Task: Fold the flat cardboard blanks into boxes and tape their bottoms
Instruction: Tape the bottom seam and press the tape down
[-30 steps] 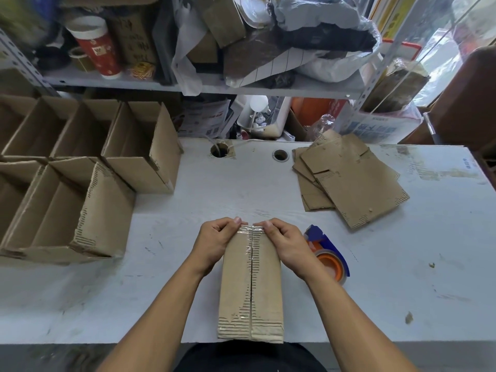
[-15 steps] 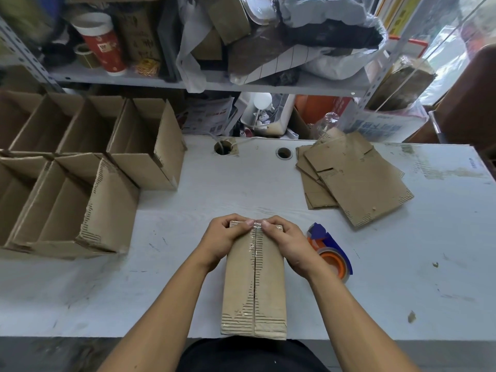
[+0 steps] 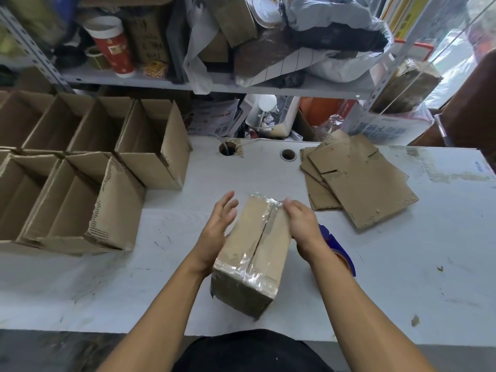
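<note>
White table [image 3: 402,264] seen with folded boxes [image 3: 112,189] at left, flat blanks [image 3: 359,178] stacked far right, taped box [image 3: 252,245] tilted at centre, gripped by right hand [image 3: 304,226], left hand [image 3: 218,226] flat-fingered against its side

A small packing or stockroom workspace: behind the scuffed white counter [image 3: 161,264] a metal shelf [image 3: 214,85] sags with bags and cartons, open boxes [image 3: 150,157] line its left end, flat blanks [image 3: 357,181] pile at its right.
</note>
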